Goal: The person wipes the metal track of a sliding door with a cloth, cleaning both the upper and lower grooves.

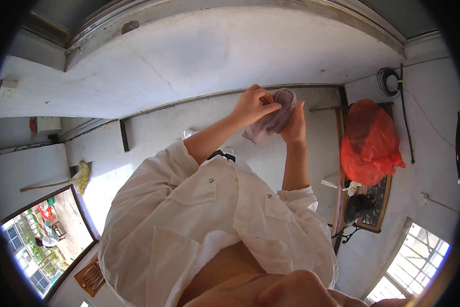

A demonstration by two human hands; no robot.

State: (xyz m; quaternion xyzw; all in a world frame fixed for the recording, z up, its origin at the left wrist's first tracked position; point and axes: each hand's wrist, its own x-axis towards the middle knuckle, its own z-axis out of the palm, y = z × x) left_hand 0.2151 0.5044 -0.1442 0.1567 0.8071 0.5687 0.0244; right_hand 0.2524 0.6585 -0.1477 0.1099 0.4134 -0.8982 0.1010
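Observation:
A mauve, soft cloth (270, 122), folded or bunched, is held between both hands in front of my chest. My left hand (256, 104) comes in from the left side of the picture, its thumb and fingers pinching the cloth's upper edge. From the right side my right hand (294, 124) supports the cloth against its palm, the thumb pointing up; its other fingers are hidden behind the fabric. Both forearms come out of rolled white sleeves.
A red plastic bag (370, 142) sits on a wooden-framed piece at the right, near a coiled black cable (390, 82) on the wall. A pale wall (230, 50) stands ahead. At the left are a mop (82, 178) and a doorway with an outdoor view.

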